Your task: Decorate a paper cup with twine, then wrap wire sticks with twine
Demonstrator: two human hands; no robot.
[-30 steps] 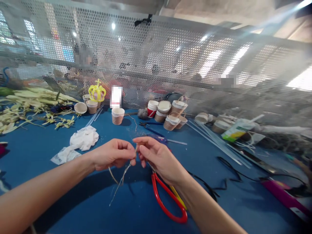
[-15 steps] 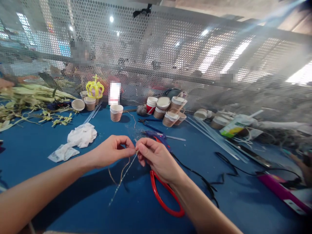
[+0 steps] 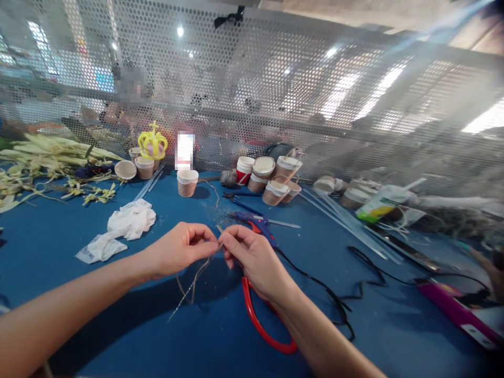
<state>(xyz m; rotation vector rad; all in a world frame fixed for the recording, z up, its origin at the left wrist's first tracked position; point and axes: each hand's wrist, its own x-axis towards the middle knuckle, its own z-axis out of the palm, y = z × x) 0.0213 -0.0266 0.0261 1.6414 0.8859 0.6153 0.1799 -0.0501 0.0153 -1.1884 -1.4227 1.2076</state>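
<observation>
Just above the blue table, my left hand (image 3: 181, 251) and my right hand (image 3: 254, 258) meet with their fingertips almost touching. Each pinches thumb against forefinger on a thin piece of brown twine (image 3: 201, 270). The twine loops down below my left fingers, and a short end pokes up between the two hands. Alongside it a pale, speckled thin strand (image 3: 181, 301) slants down to the left. Which fingers grip the strand is hidden. Beneath my right hand lie scissors with red handles (image 3: 264, 329), and a blue glue gun (image 3: 258, 220) rests just beyond it.
Crumpled white tissue (image 3: 132, 219) lies left. Paper cups (image 3: 187, 184), pliers (image 3: 244, 200) and a twine ball (image 3: 228, 178) line the back before a perforated metal screen (image 3: 236, 121). Clear glue sticks (image 3: 346, 220), a black cord (image 3: 315, 283) and a magenta box (image 3: 452, 310) are right; pale husks (image 3: 51, 152) far left.
The pale strand's lower end has shifted up and left. A short end now shows above my fingertips. Both hands stay nearly in place, still pinching.
</observation>
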